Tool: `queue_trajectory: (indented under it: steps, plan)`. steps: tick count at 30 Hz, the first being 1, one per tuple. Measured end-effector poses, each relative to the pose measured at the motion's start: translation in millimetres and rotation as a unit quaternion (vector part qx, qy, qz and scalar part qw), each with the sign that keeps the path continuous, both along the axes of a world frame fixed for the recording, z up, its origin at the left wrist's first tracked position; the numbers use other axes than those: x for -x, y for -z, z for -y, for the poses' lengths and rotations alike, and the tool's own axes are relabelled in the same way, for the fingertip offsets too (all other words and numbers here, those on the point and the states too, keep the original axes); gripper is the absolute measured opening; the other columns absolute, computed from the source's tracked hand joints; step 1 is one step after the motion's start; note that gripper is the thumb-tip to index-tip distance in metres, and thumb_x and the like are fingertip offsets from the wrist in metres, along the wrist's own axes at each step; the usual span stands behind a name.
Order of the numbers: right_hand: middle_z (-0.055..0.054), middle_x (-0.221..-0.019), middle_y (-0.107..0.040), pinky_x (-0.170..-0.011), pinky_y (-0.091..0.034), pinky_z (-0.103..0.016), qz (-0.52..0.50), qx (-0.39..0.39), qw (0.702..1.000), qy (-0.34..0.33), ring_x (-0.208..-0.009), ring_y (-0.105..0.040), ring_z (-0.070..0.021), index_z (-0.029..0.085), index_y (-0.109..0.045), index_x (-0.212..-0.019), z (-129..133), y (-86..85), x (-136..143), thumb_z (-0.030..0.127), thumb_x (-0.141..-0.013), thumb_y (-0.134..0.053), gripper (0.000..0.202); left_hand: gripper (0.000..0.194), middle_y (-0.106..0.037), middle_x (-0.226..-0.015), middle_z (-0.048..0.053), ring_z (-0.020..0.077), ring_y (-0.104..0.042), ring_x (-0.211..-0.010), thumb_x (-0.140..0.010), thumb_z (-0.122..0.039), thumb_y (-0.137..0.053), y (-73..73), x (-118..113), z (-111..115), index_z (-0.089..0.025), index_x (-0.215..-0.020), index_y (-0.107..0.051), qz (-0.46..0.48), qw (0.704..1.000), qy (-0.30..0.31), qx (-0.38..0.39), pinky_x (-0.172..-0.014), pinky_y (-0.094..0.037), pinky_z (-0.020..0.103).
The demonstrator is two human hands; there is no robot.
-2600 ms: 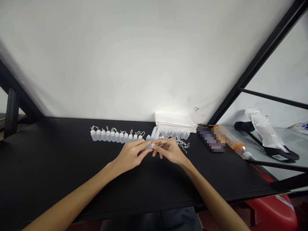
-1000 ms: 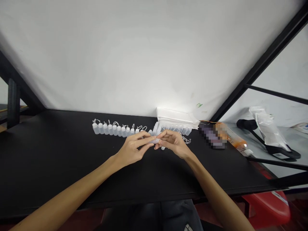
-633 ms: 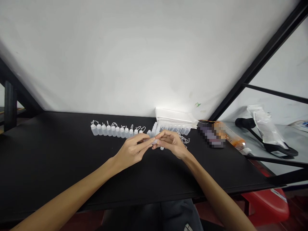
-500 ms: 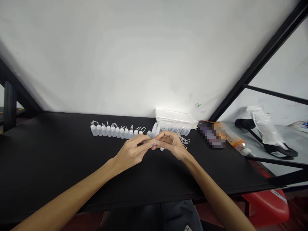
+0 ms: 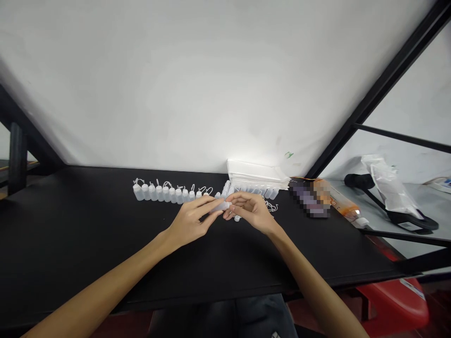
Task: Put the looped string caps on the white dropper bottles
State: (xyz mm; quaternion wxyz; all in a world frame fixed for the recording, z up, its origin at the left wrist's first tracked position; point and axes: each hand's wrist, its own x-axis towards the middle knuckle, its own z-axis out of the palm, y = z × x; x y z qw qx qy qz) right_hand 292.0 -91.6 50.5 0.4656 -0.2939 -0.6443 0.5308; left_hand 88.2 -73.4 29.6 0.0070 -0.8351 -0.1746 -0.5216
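A small translucent squeeze bottle (image 5: 221, 205) lies on its side between my hands, above the black table. My left hand (image 5: 192, 220) is closed around its body. The fingers of my right hand (image 5: 252, 211) pinch the neck end, where a cap may be; they partly hide it. Behind my left hand runs a row of upright bottles of the same kind (image 5: 165, 193), with thin white looped straps at their tops. More bottles (image 5: 271, 193) lie behind my right hand, beside a few loose white loops (image 5: 272, 207). Another small white piece (image 5: 237, 218) shows under my right fingers.
A stack of white sheets or bags (image 5: 257, 173) rests against the wall. To the right are a blurred-out purple object (image 5: 308, 202), an orange-labelled bottle (image 5: 340, 203) lying down, and a black object with a clear plastic bag (image 5: 394, 188). A red stool (image 5: 394, 305) stands below.
My left fingers have spread slightly, so more of the bottle shows. The bottle has turned a little in my hands, while both hands stay in nearly the same place.
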Motion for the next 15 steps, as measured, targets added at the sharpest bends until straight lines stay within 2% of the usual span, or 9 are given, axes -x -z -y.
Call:
queue_trajectory:
  steps: [5, 9, 15]
  plan:
    - [-0.006, -0.072, -0.072, -0.066, -0.06, -0.033, 0.057, -0.02, 0.998, 0.019, -0.066, -0.072, -0.0185, 0.014, -0.07, -0.101, -0.4, 2.8, -0.1, 0.036, -0.083, -0.071, 0.029, 0.025, -0.071, -0.088, 0.008, 0.013, -0.066, -0.072, -0.091, -0.014, -0.058, 2.2, 2.2, -0.8, -0.011, -0.115, -0.065, -0.04, 0.998, 0.008, 0.039, -0.065, -0.059, 0.025]
    - [-0.007, -0.076, -0.074, -0.07, -0.062, -0.036, 0.062, -0.024, 0.997, 0.036, -0.071, -0.073, -0.0202, 0.014, -0.073, -0.103, -0.7, 7.0, 0.1, 0.034, -0.082, -0.071, 0.029, 0.024, -0.071, -0.095, 0.009, 0.0149, -0.068, -0.08, -0.092, -0.013, -0.058, 0.3, 1.9, -0.7, -0.014, -0.114, -0.067, -0.032, 0.998, 0.017, 0.045, -0.07, -0.059, 0.027]
    - [-0.008, -0.083, -0.075, -0.072, -0.062, -0.038, 0.058, -0.045, 0.997, 0.033, -0.074, -0.074, -0.0207, 0.016, -0.073, -0.109, -2.7, 14.5, 1.2, 0.037, -0.084, -0.068, 0.033, 0.026, -0.07, -0.095, 0.009, 0.0142, -0.067, -0.08, -0.091, -0.013, -0.058, 1.9, 1.9, -4.0, -0.016, -0.115, -0.068, -0.024, 0.999, 0.027, 0.023, -0.068, -0.059, 0.025]
